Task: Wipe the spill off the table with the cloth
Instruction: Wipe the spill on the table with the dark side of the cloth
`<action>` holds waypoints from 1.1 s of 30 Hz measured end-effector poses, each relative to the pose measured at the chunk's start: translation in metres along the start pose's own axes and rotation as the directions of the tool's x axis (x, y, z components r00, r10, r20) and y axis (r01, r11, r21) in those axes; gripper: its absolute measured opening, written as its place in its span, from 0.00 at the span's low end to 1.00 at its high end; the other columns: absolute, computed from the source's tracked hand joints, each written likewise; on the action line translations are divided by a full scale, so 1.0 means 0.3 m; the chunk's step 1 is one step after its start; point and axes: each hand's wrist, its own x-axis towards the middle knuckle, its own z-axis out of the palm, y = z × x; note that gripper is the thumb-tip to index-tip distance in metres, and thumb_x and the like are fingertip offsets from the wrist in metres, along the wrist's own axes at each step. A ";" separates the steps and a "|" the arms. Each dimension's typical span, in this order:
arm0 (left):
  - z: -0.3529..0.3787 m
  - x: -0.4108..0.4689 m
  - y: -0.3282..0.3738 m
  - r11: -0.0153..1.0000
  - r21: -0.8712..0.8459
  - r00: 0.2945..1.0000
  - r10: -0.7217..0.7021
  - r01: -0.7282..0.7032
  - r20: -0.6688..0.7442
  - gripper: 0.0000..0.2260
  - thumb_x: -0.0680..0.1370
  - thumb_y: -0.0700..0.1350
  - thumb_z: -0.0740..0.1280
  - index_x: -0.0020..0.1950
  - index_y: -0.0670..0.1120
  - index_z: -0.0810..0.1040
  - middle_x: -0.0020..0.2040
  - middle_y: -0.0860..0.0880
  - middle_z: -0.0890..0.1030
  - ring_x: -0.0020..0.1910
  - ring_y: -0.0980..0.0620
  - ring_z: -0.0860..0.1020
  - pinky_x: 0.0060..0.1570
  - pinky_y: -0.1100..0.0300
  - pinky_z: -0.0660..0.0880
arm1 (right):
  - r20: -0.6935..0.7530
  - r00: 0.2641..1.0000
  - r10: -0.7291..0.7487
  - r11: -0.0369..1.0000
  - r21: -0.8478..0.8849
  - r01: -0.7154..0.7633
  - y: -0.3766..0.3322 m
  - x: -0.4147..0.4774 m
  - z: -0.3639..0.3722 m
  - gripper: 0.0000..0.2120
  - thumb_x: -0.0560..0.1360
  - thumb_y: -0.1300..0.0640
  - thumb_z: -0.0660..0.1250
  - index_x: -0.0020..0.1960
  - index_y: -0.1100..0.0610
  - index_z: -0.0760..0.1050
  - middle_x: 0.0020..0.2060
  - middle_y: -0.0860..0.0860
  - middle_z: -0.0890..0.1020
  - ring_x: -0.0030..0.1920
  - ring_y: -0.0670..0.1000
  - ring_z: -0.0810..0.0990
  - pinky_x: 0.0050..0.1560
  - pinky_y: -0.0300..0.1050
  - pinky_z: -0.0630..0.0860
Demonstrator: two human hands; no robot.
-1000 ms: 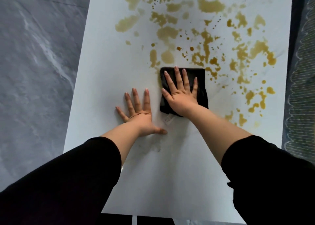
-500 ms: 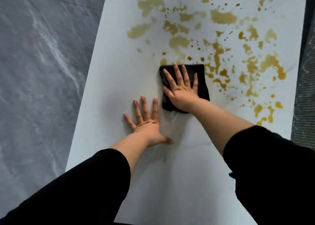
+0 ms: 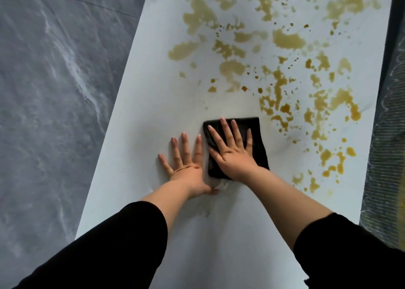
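Black folded cloth (image 3: 256, 135): soft, light, likely absorbent. Right hand (image 3: 232, 155) presses it flat, fingers spread; left hand (image 3: 186, 164) splayed on desk (image 3: 135, 157). Best controlled by palm pressure.

This is looking like a room in a home: a white surface (image 3: 135, 135) is standing over grey marble-veined floor tiles (image 3: 54, 91), and a pale-patterned textile (image 3: 390, 157) is showing along its right side.

a dark folded cloth (image 3: 258, 135) lies flat on the white table (image 3: 135, 135) beside the yellowish-brown spill (image 3: 278, 85).
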 end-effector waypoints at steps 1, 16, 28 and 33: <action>0.003 -0.001 -0.001 1.000 -0.001 1.000 0.002 -0.002 -0.001 0.69 0.57 0.72 0.74 0.58 0.59 0.11 0.58 0.48 0.09 0.56 0.44 0.10 0.48 0.34 0.18 | -0.017 1.000 -0.010 1.000 -0.008 0.010 -0.002 0.049 -0.020 0.27 0.78 0.35 0.41 0.67 0.28 0.26 0.69 0.37 0.23 0.68 0.42 0.20 0.61 0.51 0.16; 0.001 -0.005 -0.006 1.000 0.022 1.000 -0.012 0.013 -0.028 0.69 0.55 0.74 0.73 0.58 0.61 0.11 0.58 0.50 0.09 0.57 0.46 0.10 0.50 0.36 0.19 | -0.090 0.981 0.173 0.981 0.106 -0.163 0.042 0.023 -0.019 0.29 0.80 0.37 0.44 0.73 0.35 0.31 0.73 0.41 0.29 0.72 0.44 0.25 0.66 0.55 0.21; 0.013 -0.013 0.017 1.000 0.029 0.999 -0.007 0.009 -0.037 0.69 0.55 0.75 0.73 0.60 0.60 0.13 0.57 0.50 0.09 0.57 0.43 0.11 0.61 0.31 0.27 | 0.085 0.934 0.346 0.930 0.103 -0.353 0.092 -0.496 0.251 0.31 0.79 0.36 0.42 0.64 0.32 0.19 0.66 0.40 0.19 0.67 0.45 0.18 0.61 0.54 0.15; 0.018 0.001 0.008 0.998 0.056 0.999 -0.004 0.007 -0.044 0.69 0.53 0.77 0.71 0.59 0.61 0.11 0.55 0.51 0.09 0.56 0.44 0.11 0.62 0.30 0.29 | 0.058 0.937 0.345 0.930 0.111 -0.350 0.094 -0.493 0.259 0.29 0.76 0.34 0.39 0.65 0.32 0.19 0.66 0.39 0.19 0.68 0.45 0.19 0.61 0.53 0.15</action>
